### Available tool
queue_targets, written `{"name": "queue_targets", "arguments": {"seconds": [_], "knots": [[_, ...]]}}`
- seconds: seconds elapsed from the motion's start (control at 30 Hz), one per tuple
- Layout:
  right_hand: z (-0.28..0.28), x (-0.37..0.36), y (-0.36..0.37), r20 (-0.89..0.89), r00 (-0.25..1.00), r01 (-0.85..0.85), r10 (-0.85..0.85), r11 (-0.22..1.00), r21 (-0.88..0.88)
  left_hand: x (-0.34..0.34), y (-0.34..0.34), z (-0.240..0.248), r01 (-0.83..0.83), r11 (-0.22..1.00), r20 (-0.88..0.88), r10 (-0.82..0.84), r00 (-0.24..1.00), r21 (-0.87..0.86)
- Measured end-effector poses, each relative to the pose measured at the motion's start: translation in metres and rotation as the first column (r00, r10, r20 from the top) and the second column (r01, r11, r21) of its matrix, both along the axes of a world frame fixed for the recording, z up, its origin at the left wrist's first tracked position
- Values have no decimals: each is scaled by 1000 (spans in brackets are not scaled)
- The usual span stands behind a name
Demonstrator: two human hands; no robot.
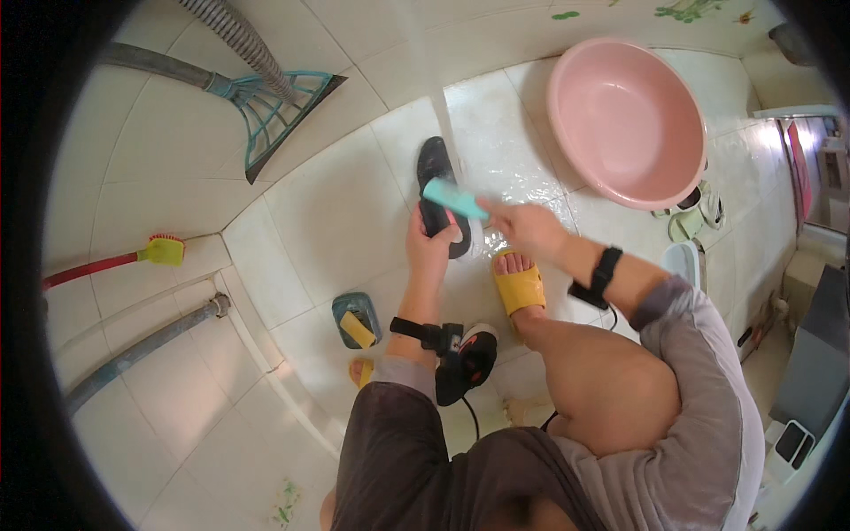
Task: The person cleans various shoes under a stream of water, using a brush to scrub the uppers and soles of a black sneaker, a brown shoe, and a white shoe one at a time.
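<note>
My left hand (428, 243) grips the near end of a black shoe (433, 162), which points away from me above the wet floor. Part of the shoe shows pinkish red. A turquoise brush (453, 197) lies across the shoe's middle, slightly blurred. Its handle end is closed in my right hand (526, 227); the bristles are hidden underneath. A second black shoe (479, 352) with orange and white parts sits below my left wrist, partly covered by the wrist strap. Left of that forearm, a yellow bar (357, 329) rests in a dark teal dish (343, 305).
A large pink basin (575, 142) stands at the far right, with pale green shoes (686, 223) beside it. A teal fan-shaped floor tool (266, 111) leans at the left wall. A red-handled brush (161, 251) is at left, above a grey pipe (142, 354). Yellow slippers (521, 290) cover my feet.
</note>
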State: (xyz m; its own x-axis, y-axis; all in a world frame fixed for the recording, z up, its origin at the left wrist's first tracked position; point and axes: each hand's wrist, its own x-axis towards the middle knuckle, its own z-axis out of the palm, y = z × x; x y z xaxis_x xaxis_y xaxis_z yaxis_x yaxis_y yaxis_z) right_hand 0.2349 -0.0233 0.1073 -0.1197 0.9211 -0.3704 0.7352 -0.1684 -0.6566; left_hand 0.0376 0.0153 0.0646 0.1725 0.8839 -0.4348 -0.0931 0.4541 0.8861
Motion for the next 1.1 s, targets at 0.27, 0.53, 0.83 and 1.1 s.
{"name": "queue_targets", "arguments": {"seconds": [0.27, 0.53, 0.83, 1.1], "knots": [[-1, 7, 0, 101, 992, 81, -80, 997, -10, 3, 2, -6, 20, 999, 38, -19, 999, -30], [4, 19, 9, 109, 990, 99, -89, 992, -83, 26, 7, 8, -4, 999, -23, 5, 1000, 36], [-1, 17, 4, 76, 991, 115, -107, 988, -107, 27, 8, -8, 27, 995, -128, -14, 992, 99], [-6, 18, 17, 95, 987, 135, -130, 989, -57, 31, 3, -9, -31, 990, -107, 45, 993, 134]]}}
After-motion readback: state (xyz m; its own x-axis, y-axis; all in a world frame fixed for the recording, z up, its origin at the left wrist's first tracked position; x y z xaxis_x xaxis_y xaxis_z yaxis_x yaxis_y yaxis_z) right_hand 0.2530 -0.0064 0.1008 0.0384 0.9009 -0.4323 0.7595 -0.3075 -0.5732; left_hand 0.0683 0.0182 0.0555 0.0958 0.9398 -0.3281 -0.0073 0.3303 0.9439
